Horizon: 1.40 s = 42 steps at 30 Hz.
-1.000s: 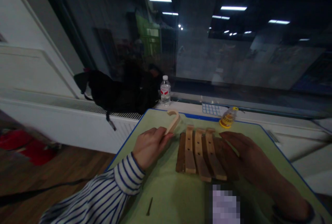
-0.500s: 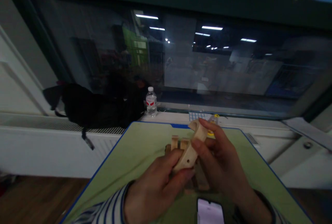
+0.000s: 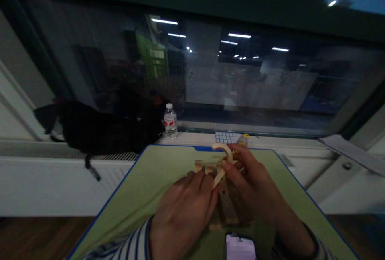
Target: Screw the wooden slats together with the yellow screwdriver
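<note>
A pale wooden hook-shaped piece (image 3: 229,154) is held above the table, its curved end up and bending to the left. My right hand (image 3: 255,179) pinches it near the bend between thumb and fingers. At its lower end my left hand (image 3: 186,204) is closed round it, back of the hand facing me; the fingertips are hidden. Under and behind my hands stands a wooden assembly with a flat slat (image 3: 230,208) showing between them. Two upright curved wooden pieces, a left one (image 3: 198,165) and a right one (image 3: 209,168), rise beyond my left fingers.
A phone (image 3: 240,248) lies on the green table (image 3: 126,212) close to me. Beyond the far edge are a water bottle (image 3: 171,123), a blue-gridded sheet (image 3: 224,137) and a small yellow-topped container (image 3: 245,139). A black bag (image 3: 99,127) rests at the left.
The wooden hook piece has turned from its broad, drilled face to its narrow curved edge. My left hand has rolled over so its back shows. The view has shifted slightly.
</note>
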Available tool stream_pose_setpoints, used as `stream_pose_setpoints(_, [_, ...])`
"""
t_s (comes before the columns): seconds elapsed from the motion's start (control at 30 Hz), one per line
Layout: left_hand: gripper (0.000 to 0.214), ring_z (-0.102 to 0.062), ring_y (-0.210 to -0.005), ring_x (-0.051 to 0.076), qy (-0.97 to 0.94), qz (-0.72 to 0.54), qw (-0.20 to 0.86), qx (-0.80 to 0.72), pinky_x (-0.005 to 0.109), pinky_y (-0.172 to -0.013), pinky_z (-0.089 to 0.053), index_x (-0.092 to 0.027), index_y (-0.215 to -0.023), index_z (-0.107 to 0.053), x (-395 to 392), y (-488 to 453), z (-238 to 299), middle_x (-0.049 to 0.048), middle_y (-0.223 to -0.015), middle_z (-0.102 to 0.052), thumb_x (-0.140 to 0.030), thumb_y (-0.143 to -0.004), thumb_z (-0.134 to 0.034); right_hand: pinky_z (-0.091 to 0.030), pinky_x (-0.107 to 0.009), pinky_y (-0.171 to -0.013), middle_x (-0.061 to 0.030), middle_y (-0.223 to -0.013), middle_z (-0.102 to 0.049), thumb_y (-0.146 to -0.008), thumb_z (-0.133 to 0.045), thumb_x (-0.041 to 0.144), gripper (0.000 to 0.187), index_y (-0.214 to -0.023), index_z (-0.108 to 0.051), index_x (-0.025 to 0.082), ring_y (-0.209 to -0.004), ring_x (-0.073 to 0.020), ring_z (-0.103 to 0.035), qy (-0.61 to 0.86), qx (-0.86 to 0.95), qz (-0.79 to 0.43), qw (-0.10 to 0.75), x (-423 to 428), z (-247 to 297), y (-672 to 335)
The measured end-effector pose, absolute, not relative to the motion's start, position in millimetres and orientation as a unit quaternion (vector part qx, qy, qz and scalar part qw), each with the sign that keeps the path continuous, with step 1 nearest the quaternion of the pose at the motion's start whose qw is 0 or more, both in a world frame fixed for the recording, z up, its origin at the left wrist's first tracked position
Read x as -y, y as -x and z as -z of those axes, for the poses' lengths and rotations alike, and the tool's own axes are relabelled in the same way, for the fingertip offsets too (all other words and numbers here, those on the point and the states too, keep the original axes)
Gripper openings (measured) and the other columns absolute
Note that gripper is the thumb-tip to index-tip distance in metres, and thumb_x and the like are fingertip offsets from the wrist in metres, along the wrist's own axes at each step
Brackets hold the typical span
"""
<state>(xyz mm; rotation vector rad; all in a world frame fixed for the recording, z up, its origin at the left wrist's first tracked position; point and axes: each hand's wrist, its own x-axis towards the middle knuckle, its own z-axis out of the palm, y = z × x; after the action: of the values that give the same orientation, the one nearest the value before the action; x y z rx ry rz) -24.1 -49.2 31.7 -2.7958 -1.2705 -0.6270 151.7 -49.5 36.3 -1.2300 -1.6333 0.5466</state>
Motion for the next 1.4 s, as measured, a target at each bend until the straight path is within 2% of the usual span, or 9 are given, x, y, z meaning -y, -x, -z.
stream_pose_setpoints(0.1, [0.044, -0.062, -0.109, 0.032, 0.908, 0.174, 0.053, 0.377, 0.053, -0.09, -0.053, -0.012, -0.129, -0.049, 51, 18, -24, 0.0181, -0.123, -0.061, -0.007, -0.085, -0.048, -0.053, -0.029, -0.065, -0.0058, -0.097, -0.07, -0.09, -0.054, 0.039, 0.037, -0.124, -0.047, 0.025, -0.076, -0.0179, -0.067, 0.507, 0.668, -0.221, 0.498, 44, -30, -153])
stream_pose_setpoints(0.17, [0.051, -0.06, -0.113, 0.033, 0.912, 0.172, 0.045, 0.37, 0.054, -0.092, -0.052, -0.012, -0.135, -0.044, 50, 18, -23, 0.0187, -0.127, -0.059, -0.005, -0.084, -0.051, -0.053, -0.03, -0.067, -0.0074, -0.1, -0.07, -0.092, -0.048, 0.04, 0.032, -0.119, -0.05, 0.023, -0.08, -0.0183, -0.067, 0.502, 0.656, -0.232, 0.514, 39, -28, -157])
stream_pose_setpoints(0.33, [0.042, -0.058, -0.118, 0.026, 0.915, 0.227, -0.078, 0.323, 0.046, -0.099, -0.05, -0.02, -0.132, -0.048, 46, 33, -31, 0.0107, -0.131, -0.059, -0.033, -0.093, -0.053, -0.049, -0.028, -0.057, -0.0072, -0.097, -0.07, -0.094, -0.044, 0.042, 0.031, -0.117, -0.051, 0.023, -0.065, -0.0142, -0.06, 0.506, 0.644, -0.239, 0.522, 27, -27, -177])
stream_pose_setpoints(0.43, [0.05, -0.054, -0.123, 0.022, 0.929, 0.225, -0.142, 0.257, 0.04, -0.105, -0.046, -0.023, -0.137, -0.044, 42, 39, -37, 0.0066, -0.136, -0.056, -0.032, -0.09, -0.058, -0.047, -0.026, -0.052, -0.0061, -0.095, -0.071, -0.092, -0.046, 0.042, 0.03, -0.113, -0.054, 0.021, -0.057, -0.0118, -0.056, 0.505, 0.644, -0.25, 0.518, 21, -30, -186])
stream_pose_setpoints(0.57, [0.035, -0.058, -0.119, 0.017, 0.938, 0.245, -0.17, 0.178, 0.031, -0.103, -0.046, -0.018, -0.126, -0.057, 37, 32, -42, 0.0061, -0.128, -0.062, -0.014, -0.092, -0.051, -0.047, -0.026, -0.053, -0.0028, -0.084, -0.069, -0.088, -0.053, 0.038, 0.023, -0.098, -0.062, 0.019, -0.06, -0.0127, -0.057, 0.509, 0.655, -0.258, 0.495, 16, -35, -193])
stream_pose_setpoints(0.8, [0.026, -0.063, -0.11, 0.014, 0.94, 0.214, -0.227, 0.137, 0.022, -0.097, -0.046, -0.018, -0.114, -0.066, 32, 15, -45, 0.0039, -0.119, -0.068, -0.017, -0.09, -0.058, -0.049, -0.03, -0.073, -0.002, -0.087, -0.069, -0.083, -0.06, 0.034, 0.017, -0.091, -0.066, 0.02, -0.08, -0.0171, -0.062, 0.491, 0.708, -0.268, 0.431, 6, -18, -213])
stream_pose_setpoints(1.0, [0.024, -0.068, -0.08, 0.013, 0.914, 0.219, -0.224, 0.257, 0.023, -0.073, -0.049, -0.022, -0.113, -0.067, 13, 24, -34, 0.0, -0.095, -0.074, -0.026, -0.093, -0.054, -0.048, -0.032, -0.075, -0.0016, -0.084, -0.068, -0.083, -0.059, 0.038, 0.018, -0.084, -0.066, 0.021, -0.08, -0.0192, -0.06, 0.488, 0.738, -0.262, 0.385, 0, 4, -238])
stream_pose_setpoints(1.27, [0.017, -0.065, -0.087, 0.015, 0.942, 0.136, -0.215, 0.218, 0.026, -0.078, -0.045, -0.022, -0.097, -0.068, 28, 15, -33, -0.0004, -0.09, -0.07, -0.032, -0.093, -0.056, -0.046, -0.031, -0.074, -0.0004, -0.077, -0.063, -0.087, -0.053, 0.039, 0.024, -0.079, -0.063, 0.019, -0.075, -0.0173, -0.056, 0.497, 0.754, -0.264, 0.339, -9, 27, -247])
stream_pose_setpoints(1.4, [0.009, -0.064, -0.085, 0.017, 0.951, 0.091, -0.207, 0.212, 0.028, -0.073, -0.045, -0.022, -0.088, -0.065, 41, 6, -38, -0.0017, -0.087, -0.069, -0.03, -0.088, -0.063, -0.044, -0.028, -0.068, 0.0006, -0.073, -0.06, -0.088, -0.052, 0.038, 0.025, -0.076, -0.06, 0.018, -0.071, -0.0152, -0.053, 0.51, 0.75, -0.263, 0.327, -13, 36, -245])
